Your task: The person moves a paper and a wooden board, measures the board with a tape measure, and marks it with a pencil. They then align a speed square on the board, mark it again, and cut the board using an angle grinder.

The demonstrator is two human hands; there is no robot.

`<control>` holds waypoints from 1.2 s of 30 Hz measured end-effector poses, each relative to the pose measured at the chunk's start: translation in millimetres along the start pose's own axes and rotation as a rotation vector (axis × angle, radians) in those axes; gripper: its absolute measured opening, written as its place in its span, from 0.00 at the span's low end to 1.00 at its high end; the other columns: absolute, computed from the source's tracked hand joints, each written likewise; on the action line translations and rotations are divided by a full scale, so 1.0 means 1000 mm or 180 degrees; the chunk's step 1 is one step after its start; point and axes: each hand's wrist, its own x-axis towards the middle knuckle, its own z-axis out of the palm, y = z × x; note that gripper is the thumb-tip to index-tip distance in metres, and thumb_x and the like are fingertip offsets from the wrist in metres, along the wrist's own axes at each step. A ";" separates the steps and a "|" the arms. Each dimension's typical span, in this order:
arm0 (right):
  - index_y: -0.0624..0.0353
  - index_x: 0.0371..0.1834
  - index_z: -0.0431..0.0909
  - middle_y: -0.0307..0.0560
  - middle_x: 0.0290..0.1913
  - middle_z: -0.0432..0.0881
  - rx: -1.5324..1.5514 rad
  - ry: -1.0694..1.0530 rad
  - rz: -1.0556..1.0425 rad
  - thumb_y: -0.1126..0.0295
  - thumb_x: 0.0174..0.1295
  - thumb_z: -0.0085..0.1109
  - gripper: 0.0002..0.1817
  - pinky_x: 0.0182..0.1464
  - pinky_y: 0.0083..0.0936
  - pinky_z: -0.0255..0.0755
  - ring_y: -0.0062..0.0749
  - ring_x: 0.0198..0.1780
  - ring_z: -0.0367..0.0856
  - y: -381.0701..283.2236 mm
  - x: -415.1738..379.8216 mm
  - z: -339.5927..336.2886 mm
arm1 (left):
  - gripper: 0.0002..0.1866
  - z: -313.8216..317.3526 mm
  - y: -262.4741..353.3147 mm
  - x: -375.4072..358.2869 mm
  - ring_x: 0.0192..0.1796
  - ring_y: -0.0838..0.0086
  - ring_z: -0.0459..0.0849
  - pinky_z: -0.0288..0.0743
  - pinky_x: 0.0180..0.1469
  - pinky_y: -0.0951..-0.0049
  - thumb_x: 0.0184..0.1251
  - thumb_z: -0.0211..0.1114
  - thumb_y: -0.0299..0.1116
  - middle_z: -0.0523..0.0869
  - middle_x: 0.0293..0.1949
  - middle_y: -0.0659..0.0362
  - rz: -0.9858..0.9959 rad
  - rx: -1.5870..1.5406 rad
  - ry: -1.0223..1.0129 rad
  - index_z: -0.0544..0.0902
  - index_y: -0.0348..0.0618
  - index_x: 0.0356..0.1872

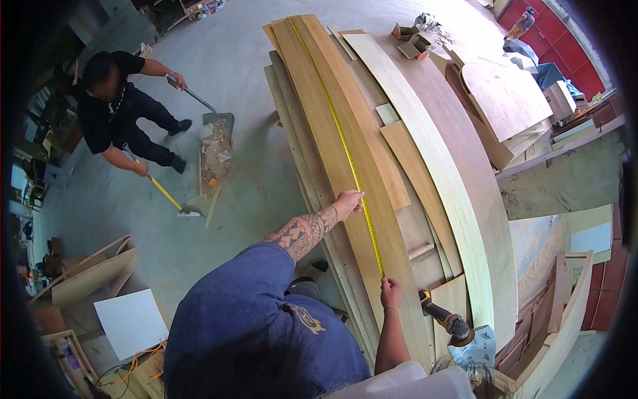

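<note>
A yellow tape measure blade (337, 116) runs along a long wooden board (312, 86) on top of a stack of panels. My left hand (349, 203), on a tattooed arm, pinches the blade partway along. My right hand (392, 292), with a thin band at its wrist, is closed at the near end of the blade. Its fingers hide that end, and no tape case can be made out. An angle grinder (446, 319) lies right of my right hand. Beside the long board are a shorter brown strip (422, 186) and a pale board (425, 126).
Left of the stack, a person (119, 110) holds a long-handled dustpan (217, 122) and a yellow-handled broom (166, 193) by a debris pile (216, 149). Open boxes (415, 46) sit on the stack's far end. Cut panels (505, 100) are piled right; a white panel (131, 324) lies lower left.
</note>
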 end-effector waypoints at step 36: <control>0.35 0.85 0.60 0.57 0.72 0.76 -0.1042 0.0431 0.1516 0.52 0.70 0.66 0.41 0.61 0.53 0.83 0.60 0.63 0.85 0.082 0.004 -0.063 | 0.19 0.054 -0.080 -0.069 0.42 0.76 0.87 0.83 0.51 0.67 0.85 0.59 0.51 0.81 0.34 0.69 -0.0649 0.1307 -0.0799 0.81 0.47 0.59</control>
